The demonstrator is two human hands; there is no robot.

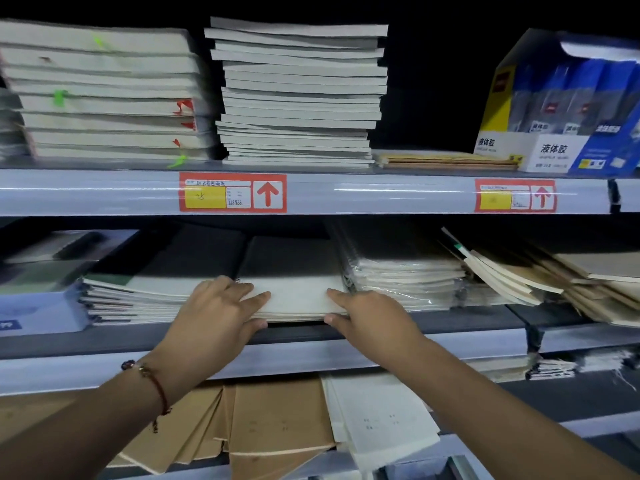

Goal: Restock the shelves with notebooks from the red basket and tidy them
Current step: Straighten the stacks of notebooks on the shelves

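Dim shelves (pixel 311 336), seemingly stacked notebooks (pixel 294 292)

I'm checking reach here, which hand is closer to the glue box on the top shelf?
Right. The right hand grips the middle-shelf notebook stack below and left of the glue box; the left hand holds the stack's farther, left side.
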